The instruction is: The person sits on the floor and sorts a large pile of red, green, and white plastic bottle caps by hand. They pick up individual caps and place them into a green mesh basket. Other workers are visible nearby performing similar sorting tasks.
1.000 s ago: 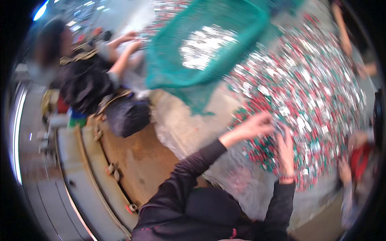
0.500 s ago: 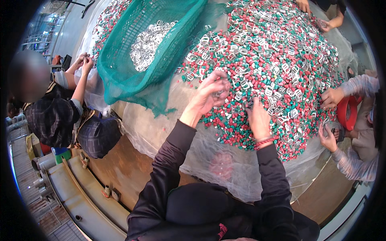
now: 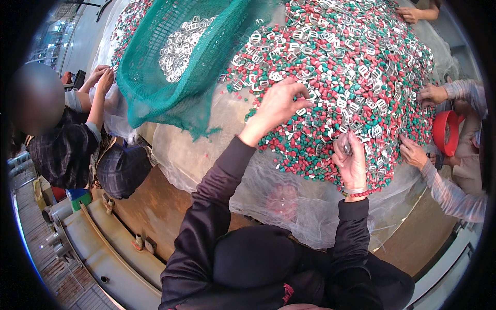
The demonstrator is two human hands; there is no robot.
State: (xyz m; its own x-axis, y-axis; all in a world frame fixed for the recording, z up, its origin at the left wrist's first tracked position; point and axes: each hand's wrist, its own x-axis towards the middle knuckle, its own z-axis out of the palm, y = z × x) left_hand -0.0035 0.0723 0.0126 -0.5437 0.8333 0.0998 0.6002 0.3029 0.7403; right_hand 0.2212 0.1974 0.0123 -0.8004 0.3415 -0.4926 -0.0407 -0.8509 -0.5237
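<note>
A wide heap of small red, green and white cone-shaped pieces mixed with silvery metal buckles spreads before me. My left hand is over the heap's left part, thumb and forefinger curled together at the tips; whatever lies between them is too small to make out. Lower and to the right, my right hand is closed with its fingers drawn up; its contents are hidden. To the left of my left hand, a green basket draped in green netting holds a pile of silvery buckles.
Translucent sheeting lies under the heap. A co-worker's hands work at the right edge beside a red bowl; another's hand is at the far right. Someone in dark clothing sits at the left, by metal rails.
My left hand has shifted slightly right and turned palm down. My right hand has moved right and nearer, turning over with fingers drawn up. The view has shifted a little.
</note>
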